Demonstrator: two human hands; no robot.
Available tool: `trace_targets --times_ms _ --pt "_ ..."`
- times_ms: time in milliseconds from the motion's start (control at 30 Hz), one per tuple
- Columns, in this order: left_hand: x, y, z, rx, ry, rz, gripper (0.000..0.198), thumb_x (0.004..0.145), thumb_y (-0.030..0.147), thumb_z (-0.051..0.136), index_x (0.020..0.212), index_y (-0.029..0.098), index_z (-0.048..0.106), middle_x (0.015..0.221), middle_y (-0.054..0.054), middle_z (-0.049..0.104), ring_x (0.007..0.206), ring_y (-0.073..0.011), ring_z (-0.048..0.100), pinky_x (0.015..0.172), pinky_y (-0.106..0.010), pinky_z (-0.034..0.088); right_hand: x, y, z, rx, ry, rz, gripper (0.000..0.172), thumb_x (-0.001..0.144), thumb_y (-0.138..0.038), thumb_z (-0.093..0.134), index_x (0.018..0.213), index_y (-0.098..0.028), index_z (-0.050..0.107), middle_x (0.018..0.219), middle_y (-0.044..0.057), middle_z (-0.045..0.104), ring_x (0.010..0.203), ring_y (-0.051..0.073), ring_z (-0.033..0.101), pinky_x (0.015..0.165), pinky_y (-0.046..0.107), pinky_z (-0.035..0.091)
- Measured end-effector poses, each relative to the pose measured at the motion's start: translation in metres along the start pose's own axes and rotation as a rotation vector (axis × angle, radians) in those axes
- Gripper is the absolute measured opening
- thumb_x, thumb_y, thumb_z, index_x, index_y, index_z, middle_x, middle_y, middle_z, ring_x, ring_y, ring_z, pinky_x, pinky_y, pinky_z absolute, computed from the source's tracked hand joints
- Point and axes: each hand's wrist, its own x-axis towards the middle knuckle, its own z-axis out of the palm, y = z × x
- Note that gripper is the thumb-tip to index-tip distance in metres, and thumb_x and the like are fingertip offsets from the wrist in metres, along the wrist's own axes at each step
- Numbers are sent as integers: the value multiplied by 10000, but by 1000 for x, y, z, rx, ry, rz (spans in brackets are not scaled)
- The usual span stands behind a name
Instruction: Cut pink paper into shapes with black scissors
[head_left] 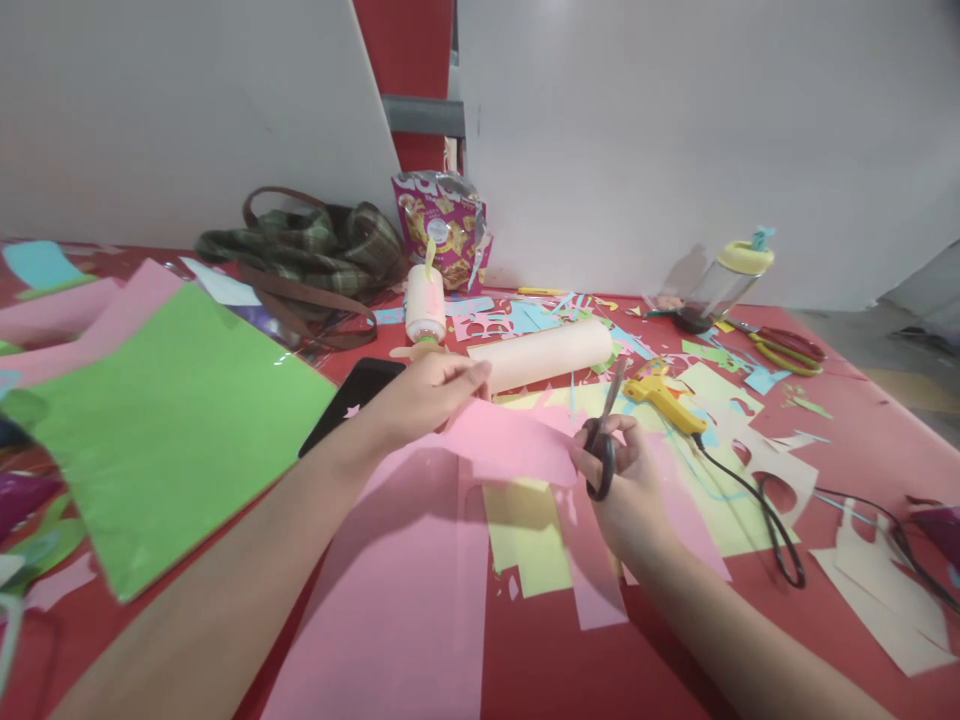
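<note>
My left hand (pixel 431 395) is closed in a pinch on the far edge of a pink paper sheet (pixel 420 560), lifting it off the red table. My right hand (pixel 626 480) grips black-handled scissors (pixel 602 440), fingers through the loops, blades pointing away beside the sheet's right edge. A cream paper roll (pixel 544 355) lies just beyond both hands. A black phone (pixel 352 400) lies under my left wrist.
Green sheet (pixel 172 430) and pink sheets lie left. A yellow glue gun (pixel 664 400) with black cord (pixel 772 530) lies right of the scissors. A glue bottle (pixel 425 300), plaid bag (pixel 307 250), snack packet (pixel 442 225), tipped water bottle (pixel 724 285), red-yellow scissors (pixel 784 348) and paper scraps cover the back.
</note>
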Motion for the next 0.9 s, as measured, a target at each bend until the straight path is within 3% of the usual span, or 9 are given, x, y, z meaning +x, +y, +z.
trace_targets --times_ms 67,167,267,333,400,467,633,900 --pt "3 -8 5 -250 5 -32 419 767 515 303 633 160 479 497 32 393 416 -81 339 404 -204 275 3 0 -2 27 36 -25 308 615 -120 608 742 -238 353 698 -59 484 510 61 427 451 176 340" --pt "5 -18 16 -503 -182 16 548 724 647 184 584 171 415 470 26 367 414 -93 345 413 -228 299 6 -1 -5 50 84 -40 317 610 -128 616 749 -244 356 716 -60 471 503 58 418 447 175 335" --pt "3 -22 28 -561 -333 114 635 663 716 182 670 152 475 535 7 431 469 -106 385 500 -261 366 6 -2 -5 55 102 -47 322 613 -139 619 751 -249 350 725 -64 469 485 52 404 442 172 323" --pt "-1 -19 35 -491 -397 110 554 694 655 292 661 143 501 566 4 455 526 -107 418 623 -277 393 6 -2 -5 53 105 -50 329 610 -142 623 750 -251 346 729 -63 474 484 55 406 441 173 321" --pt "-6 -13 42 -382 -403 12 444 707 559 408 557 147 477 608 -13 496 647 -126 473 713 -270 380 4 -2 -4 51 106 -49 332 607 -143 625 753 -250 347 730 -59 478 498 61 417 445 176 323" --pt "-10 -4 49 -302 -401 -86 429 729 513 397 494 157 437 572 -4 484 615 -123 467 661 -258 383 3 -1 -3 53 101 -49 328 606 -141 626 753 -247 352 721 -57 473 516 66 426 455 179 330" --pt "-17 12 60 -227 -295 -151 407 749 476 357 489 168 414 502 32 401 517 -99 395 587 -244 348 1 2 -1 71 64 -55 304 628 -118 609 737 -241 353 705 -64 463 539 66 428 494 184 340" --pt "-14 11 49 -248 -187 -209 371 724 502 394 541 179 373 539 45 353 520 -94 353 548 -227 328 -1 2 1 81 -45 -31 272 662 -184 613 732 -242 356 695 -57 459 610 93 446 559 215 341"
